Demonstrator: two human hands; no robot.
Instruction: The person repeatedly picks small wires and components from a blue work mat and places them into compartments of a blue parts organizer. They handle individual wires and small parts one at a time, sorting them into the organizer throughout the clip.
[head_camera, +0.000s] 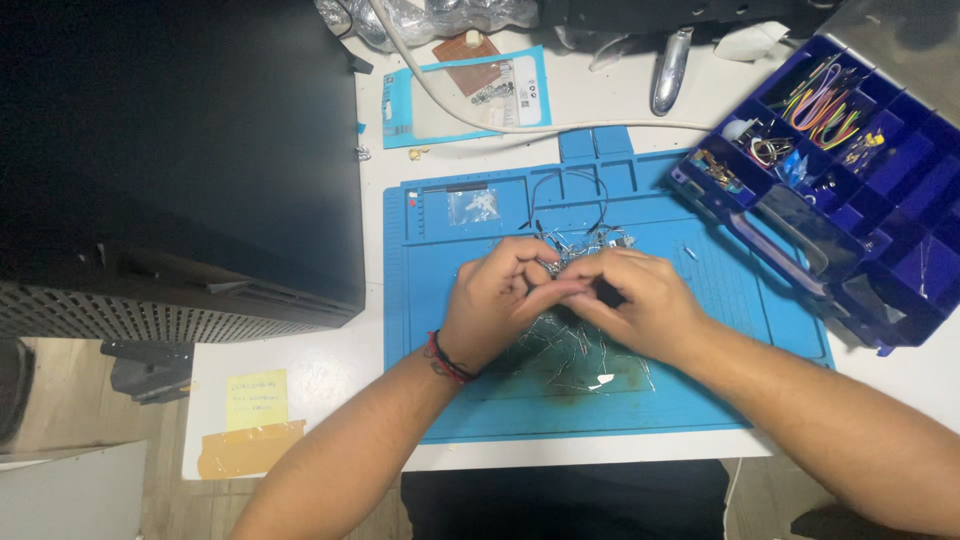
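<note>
1. Black computer case (180, 150) hard against the table's left side; white table (320, 370) bare only in a strip at the lower left.
2. One blue silicone work mat (690, 390), bare along its near edge.
3. One blue compartment box (880, 230) overlapping the mat's right corner.
4. Two hands: left hand (490, 305) and right hand (640, 300), fingertips pinched together on a thin wire piece (560, 268) mid-mat, above scattered wire offcuts (560, 345).

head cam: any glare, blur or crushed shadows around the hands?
Head view: even overhead light, hands sharp; left hand and right hand hide the small wire part they pinch. Slight sheen on the blue mat and the metal tool. Black case is crushed to near black; edges bow mildly.
</note>
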